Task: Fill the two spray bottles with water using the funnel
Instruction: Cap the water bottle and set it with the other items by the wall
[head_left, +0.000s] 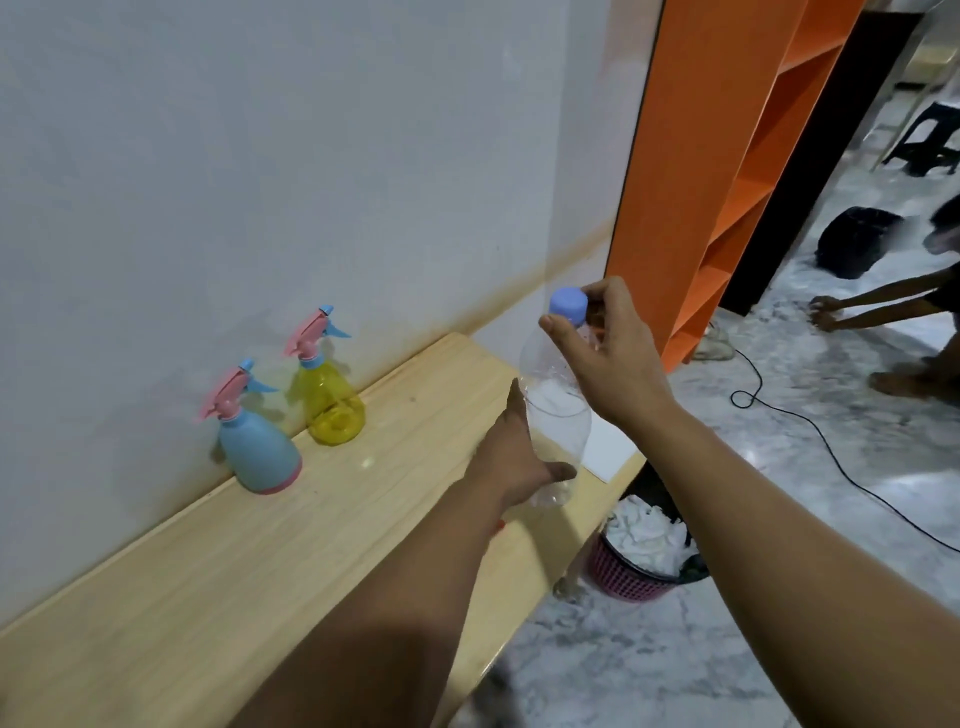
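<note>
Head view looks forward and down, close over the table (218, 561).

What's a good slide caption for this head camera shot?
Left hand steadies a clear bottle while the right hand grips its cap; two spray bottles wait by the wall.

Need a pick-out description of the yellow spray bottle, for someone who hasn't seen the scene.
Find the long pale wooden table running along the white wall. Two spray bottles stand against that wall, both with pink trigger heads. The yellow spray bottle is the farther one, see-through, while its neighbour, the blue spray bottle, is opaque with a pink base.
</note>
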